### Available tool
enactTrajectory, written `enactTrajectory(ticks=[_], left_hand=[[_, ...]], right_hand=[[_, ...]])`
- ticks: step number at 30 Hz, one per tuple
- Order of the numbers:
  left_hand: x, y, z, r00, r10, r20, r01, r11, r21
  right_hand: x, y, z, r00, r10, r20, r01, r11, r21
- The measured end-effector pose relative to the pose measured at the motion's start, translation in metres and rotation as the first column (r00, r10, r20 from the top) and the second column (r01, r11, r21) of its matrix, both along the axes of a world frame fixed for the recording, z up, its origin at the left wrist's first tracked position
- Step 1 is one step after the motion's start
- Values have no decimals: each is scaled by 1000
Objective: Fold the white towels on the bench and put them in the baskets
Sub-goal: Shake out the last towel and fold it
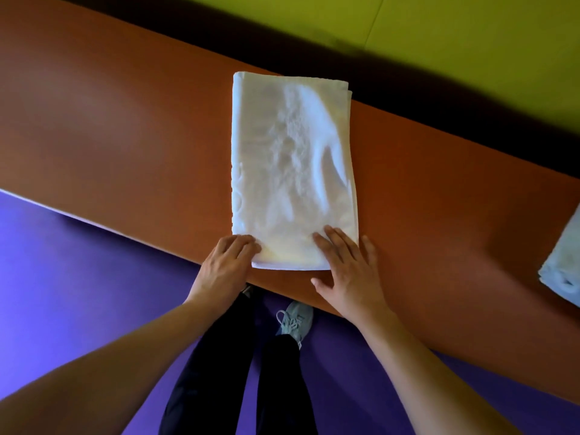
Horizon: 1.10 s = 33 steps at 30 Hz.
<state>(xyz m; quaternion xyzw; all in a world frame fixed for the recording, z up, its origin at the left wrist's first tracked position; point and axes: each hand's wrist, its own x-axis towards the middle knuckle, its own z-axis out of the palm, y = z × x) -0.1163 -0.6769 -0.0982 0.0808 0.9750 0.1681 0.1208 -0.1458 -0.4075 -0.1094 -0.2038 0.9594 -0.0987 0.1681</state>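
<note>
A white towel (292, 164), folded into a long rectangle, lies across the orange-brown bench (125, 127), reaching from the far edge to the near edge. My left hand (224, 265) is at the towel's near left corner, its fingers curled round the edge there. My right hand (348, 265) lies flat with straight fingers on the near right corner, thumb on the bench. No basket is in view.
Part of another white towel (561, 265) lies on the bench at the right edge of the view. Purple floor (78, 277) is in front of the bench, with my legs and a grey shoe (295, 320) below. A yellow-green wall (439, 32) is behind.
</note>
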Motion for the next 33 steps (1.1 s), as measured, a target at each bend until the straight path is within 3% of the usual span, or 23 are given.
enactTrajectory(ticks=[3,7,11,13,15,16,18,20,23,26,33], left_hand=[[-14,-1,19,995,104,14,-105,987,120],[-22,-5,44,960,255,117,-280,899,336],[-25,-12,73,894,369,253,-446,787,427],[-21,-18,84,893,312,325,-440,761,476],[-13,-21,87,943,211,258,-314,821,477],[-10,-21,87,953,220,210,-295,838,458],[-10,-26,87,908,368,199,-418,795,439],[-13,-33,87,857,441,266,-515,731,448],[-27,-43,90,876,368,311,-479,736,478],[-49,-37,89,864,418,281,-503,729,464],[-130,-17,60,821,513,251,-570,717,401]], right_hand=[[0,-5,1,994,-9,-105,10,1000,12],[-2,-3,1,979,-51,-196,44,998,-42],[-16,-3,22,974,-111,-197,57,964,-260],[-24,-2,42,973,-211,-99,158,909,-386],[-30,1,63,935,-318,155,354,821,-448],[-33,3,73,890,-341,304,449,774,-447],[-36,6,87,793,-318,520,574,675,-463],[-39,7,100,746,-294,597,640,565,-521],[-45,7,105,693,-336,638,718,393,-574],[-59,-3,100,635,-468,614,763,257,-593],[-123,-28,58,678,-687,262,667,423,-614]])
